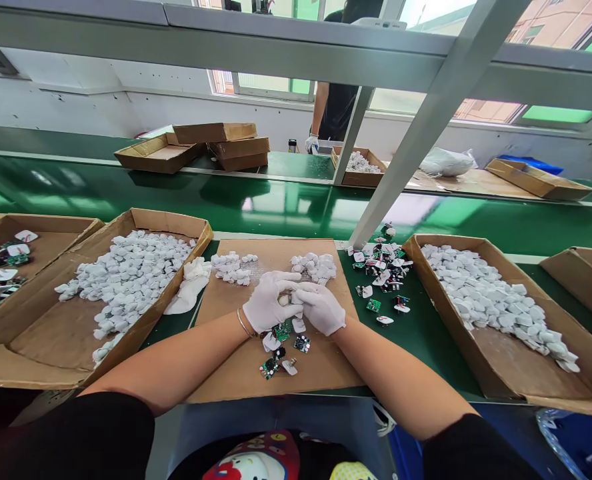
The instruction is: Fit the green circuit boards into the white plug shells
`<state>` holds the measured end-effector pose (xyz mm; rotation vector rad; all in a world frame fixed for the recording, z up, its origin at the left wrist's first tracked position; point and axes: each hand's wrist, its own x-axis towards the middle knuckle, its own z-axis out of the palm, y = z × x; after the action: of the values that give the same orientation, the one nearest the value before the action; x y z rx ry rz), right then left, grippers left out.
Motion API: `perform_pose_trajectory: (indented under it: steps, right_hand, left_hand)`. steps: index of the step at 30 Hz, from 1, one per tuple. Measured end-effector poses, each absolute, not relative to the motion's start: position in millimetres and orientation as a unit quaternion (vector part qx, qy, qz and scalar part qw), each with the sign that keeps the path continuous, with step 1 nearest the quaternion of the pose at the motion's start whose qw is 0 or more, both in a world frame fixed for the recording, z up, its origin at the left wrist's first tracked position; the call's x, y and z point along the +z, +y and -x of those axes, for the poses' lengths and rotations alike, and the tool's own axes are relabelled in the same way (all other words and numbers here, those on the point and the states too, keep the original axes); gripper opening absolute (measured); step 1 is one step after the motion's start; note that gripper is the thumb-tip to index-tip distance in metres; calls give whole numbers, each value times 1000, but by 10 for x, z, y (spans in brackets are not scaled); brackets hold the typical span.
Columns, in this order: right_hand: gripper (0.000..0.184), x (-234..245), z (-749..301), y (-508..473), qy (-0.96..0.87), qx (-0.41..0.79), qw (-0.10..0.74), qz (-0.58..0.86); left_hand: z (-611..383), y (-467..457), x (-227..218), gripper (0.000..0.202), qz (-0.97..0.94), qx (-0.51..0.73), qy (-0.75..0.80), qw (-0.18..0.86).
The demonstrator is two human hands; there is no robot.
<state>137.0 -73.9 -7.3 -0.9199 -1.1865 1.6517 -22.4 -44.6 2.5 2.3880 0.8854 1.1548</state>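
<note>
Left hand (271,303) and right hand (321,308) (both white-gloved) enclose a small pale part (285,300).

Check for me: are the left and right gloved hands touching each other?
Touching. The head view shows the left gloved hand and the right gloved hand pressed together at the fingers, above the cardboard sheet.

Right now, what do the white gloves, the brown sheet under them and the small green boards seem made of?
The white gloves look like matte fabric, softly creased; the weave is too fine to see. The brown sheet looks like dull cardboard. The small green boards look like glossy circuit board, with components on top.
</note>
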Motion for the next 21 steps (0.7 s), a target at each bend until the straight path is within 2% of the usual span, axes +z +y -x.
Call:
perform_pose_trajectory:
  steps: [5,10,12,17,21]
  right_hand:
    - [24,-72,-1383,-702,-452,686,445,357]
    - [21,-23,-1382,-693,-457,691,466,311]
    - [20,-9,-1376,-701,-473,679,471,305]
    - [32,-67,-1362,-740,-518,611,494,337]
    - [47,94,-1367,-789,-491,505,575,418]
  left_hand:
    - [240,-474,51,34,-829,405,353,154]
    - [254,-441,78,15,-852,404,313,112]
    - [250,-439,77,15,-851,399,323,107]
    - [232,-474,79,33,-851,413,296,128]
    - [299,-385,120,30,-809,477,314,140]
